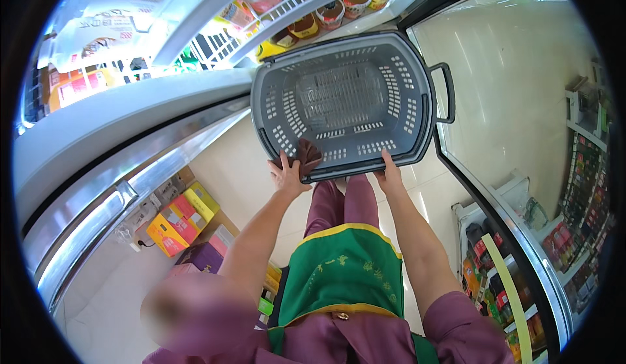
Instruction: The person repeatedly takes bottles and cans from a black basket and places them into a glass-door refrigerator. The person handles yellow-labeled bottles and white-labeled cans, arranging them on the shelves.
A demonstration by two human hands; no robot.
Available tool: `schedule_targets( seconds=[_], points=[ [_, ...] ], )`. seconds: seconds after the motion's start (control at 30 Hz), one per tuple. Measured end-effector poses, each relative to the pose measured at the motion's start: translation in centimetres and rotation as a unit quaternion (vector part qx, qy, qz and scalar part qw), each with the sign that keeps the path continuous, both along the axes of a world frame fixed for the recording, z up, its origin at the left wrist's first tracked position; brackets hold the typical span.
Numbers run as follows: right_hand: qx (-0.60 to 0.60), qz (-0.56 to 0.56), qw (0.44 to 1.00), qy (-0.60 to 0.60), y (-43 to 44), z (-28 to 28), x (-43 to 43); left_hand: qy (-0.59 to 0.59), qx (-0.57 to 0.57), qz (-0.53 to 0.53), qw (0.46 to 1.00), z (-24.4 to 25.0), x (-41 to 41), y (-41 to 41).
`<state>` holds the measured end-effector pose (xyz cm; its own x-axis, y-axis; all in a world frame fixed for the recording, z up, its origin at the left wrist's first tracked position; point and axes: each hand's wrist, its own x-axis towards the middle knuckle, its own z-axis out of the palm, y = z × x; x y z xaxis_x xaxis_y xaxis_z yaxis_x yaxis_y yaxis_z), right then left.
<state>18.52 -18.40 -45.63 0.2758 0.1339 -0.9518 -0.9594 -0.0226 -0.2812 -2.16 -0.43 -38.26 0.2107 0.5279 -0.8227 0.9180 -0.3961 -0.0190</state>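
A grey plastic shopping basket (337, 155) is held out before me, its perforated walls and inside facing up. What looks like clear ribbed plastic (342, 92) lies on its floor. My left hand (287, 176) is at the near left corner of the rim, with a crumpled dark brown cloth (309, 156) by its fingers, partly draped over the edge. My right hand (390, 173) grips the near rim farther right, thumb over the edge. The basket's black handle (446, 92) sticks out on the right side.
An upright cooler's white wire shelves (220, 46) hold packaged food and several bottles (330, 12) beyond the basket. A glass door (489, 80) stands open on the right, with drink shelves (494, 276) seen near it. Colourful boxes (183, 220) show at the left.
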Motion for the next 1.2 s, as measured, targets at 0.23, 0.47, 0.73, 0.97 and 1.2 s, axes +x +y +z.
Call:
schedule_targets(
  seconds=[0.23, 0.47, 0.73, 0.97, 1.2],
  points=[
    [0.045, -0.085, 0.993, 0.069, 0.8, 0.1, -0.7, -0.138, -0.030, 0.048, 0.989, -2.9, -4.0, 2.4],
    [0.015, -0.076, 0.994, 0.080, -4.3, 3.4, -4.5, -0.172, -0.031, 0.064, 0.982, 0.4, -8.3, 0.2],
    [-0.026, -0.102, 0.992, 0.072, -12.1, 11.8, -14.2, -0.207, 0.013, 0.053, 0.977, 8.9, -15.3, -6.4],
    [-0.005, -0.129, 0.985, 0.114, -20.0, 16.8, -22.9, -0.223, 0.043, 0.025, 0.974, 15.6, -22.5, -13.1],
    [0.017, -0.131, 0.982, 0.134, -23.5, 19.6, -29.8, -0.166, 0.031, -0.011, 0.986, 19.6, -30.9, -18.4]
  ],
)
